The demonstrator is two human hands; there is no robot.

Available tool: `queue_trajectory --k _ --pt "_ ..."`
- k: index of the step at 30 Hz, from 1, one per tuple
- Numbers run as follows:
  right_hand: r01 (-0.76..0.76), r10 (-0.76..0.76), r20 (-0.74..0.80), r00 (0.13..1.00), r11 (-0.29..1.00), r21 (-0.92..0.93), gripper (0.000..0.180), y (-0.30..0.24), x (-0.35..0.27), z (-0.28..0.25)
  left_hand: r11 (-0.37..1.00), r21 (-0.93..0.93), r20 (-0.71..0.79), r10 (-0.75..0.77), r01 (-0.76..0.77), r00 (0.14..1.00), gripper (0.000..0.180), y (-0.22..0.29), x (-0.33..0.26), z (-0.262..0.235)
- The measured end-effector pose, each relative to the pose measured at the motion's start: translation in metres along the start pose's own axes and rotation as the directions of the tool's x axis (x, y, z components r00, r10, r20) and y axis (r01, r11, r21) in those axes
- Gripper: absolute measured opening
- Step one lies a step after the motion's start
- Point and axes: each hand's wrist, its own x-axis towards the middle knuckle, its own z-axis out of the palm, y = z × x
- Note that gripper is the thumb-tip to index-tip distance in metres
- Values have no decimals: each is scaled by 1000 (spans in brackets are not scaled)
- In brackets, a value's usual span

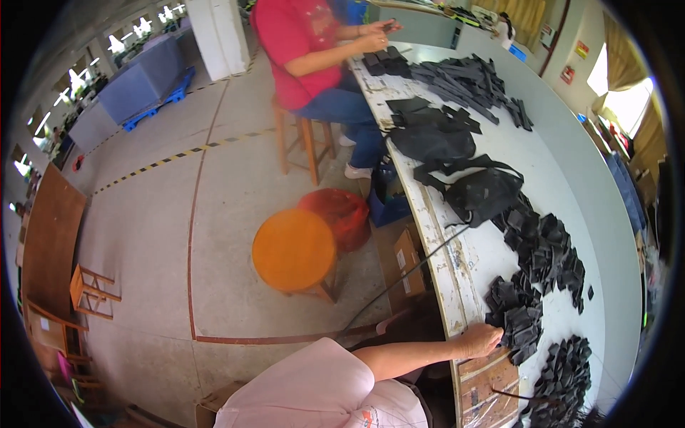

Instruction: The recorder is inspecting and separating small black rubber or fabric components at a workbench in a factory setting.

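We find the bench [503, 141] white-topped, its edge worn and stained, with a brown, wooden-looking patch [481, 389] beside the left hand [481, 341]. That hand is at the edge of a heap of black pieces [515, 317] on the bench; we cannot tell whether its fingers are apart or clamped on one. Farther along lie a black bag [485, 192] and grey-black strips [457, 82]. On the grey floor [242, 192] we note an orange-topped stool [294, 248], a red sack [346, 214] and striped tape [203, 147]. A person in red [303, 64] sits farther up.
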Motion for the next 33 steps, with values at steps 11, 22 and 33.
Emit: queue_trajectory --k 11,22,33 --pt "-721 561 721 408 682 -122 16 -59 -160 19 999 -2 71 -40 40 997 7 5 10 -29" --pt "-719 676 599 430 657 -225 14 -30 -240 -29 998 -34 -94 -59 56 994 6 40 2 -1" --pt "-770 693 528 491 629 -110 13 -17 -256 -13 845 505 387 -41 -175 921 26 85 85 82"
